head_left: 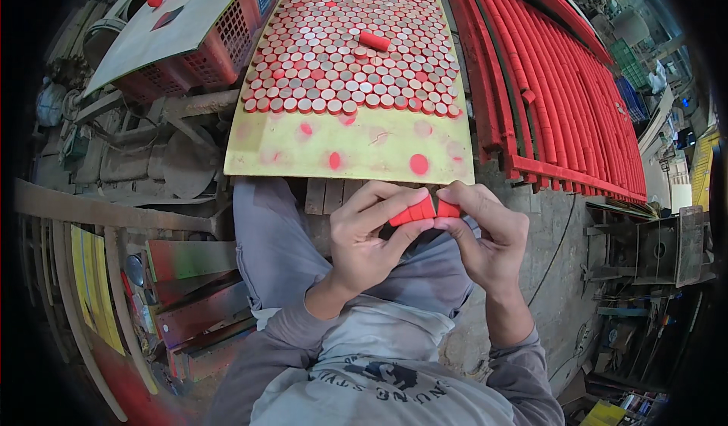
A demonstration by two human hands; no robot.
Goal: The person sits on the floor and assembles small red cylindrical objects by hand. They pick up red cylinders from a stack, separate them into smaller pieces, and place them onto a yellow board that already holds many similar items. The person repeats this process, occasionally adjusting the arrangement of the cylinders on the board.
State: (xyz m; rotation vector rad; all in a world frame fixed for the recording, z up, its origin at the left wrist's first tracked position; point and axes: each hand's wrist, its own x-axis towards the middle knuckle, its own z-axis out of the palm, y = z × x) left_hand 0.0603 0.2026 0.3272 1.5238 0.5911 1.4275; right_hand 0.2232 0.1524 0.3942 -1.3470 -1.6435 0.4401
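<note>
Above my lap, my left hand (371, 225) pinches a short stack of red round pieces (412, 213) between thumb and fingertips. Close beside it, my right hand (489, 232) grips a smaller red round piece (447, 210) the same way. A narrow dark gap shows between the two held parts. Just beyond my hands lies a pale yellow board (364, 149), its near strip marked with red spots. Tightly packed rows of short red round pieces with whitish tops (326, 69) cover the rest of it. One longer red cylinder (374, 41) lies sideways on top of them.
To the right, a red rack (550, 164) holds long rows of red cylinders. A red plastic crate (227, 35) at the far left carries a pale board (163, 35) with red objects on it. Coloured panels (189, 274) lean at my left. A dark cable (557, 251) crosses the floor.
</note>
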